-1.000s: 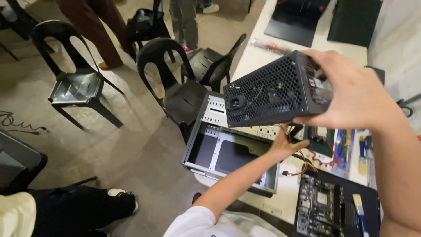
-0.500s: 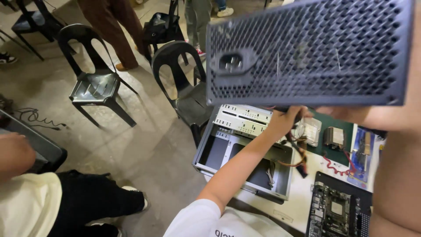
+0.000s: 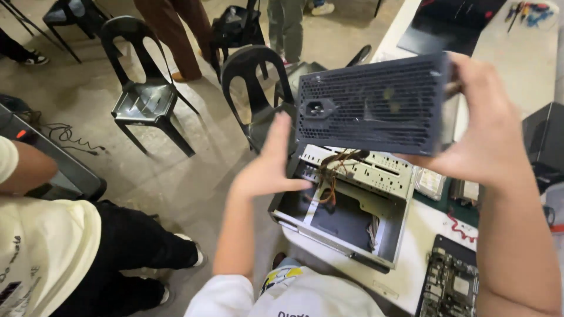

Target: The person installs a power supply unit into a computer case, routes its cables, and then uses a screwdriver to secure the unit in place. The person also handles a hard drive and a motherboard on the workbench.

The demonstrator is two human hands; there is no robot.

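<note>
We hold a dark, perforated power supply above the open computer case on the tabletop: right hand clamped around its end, left hand spread flat against its socket side to steady it.

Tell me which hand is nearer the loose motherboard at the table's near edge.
Right. The right hand grips the power supply at its right end, roughly above the motherboard. The left hand is at the supply's left end, across the open computer case.

Dark-grey perforated power supply, black chairs
</note>
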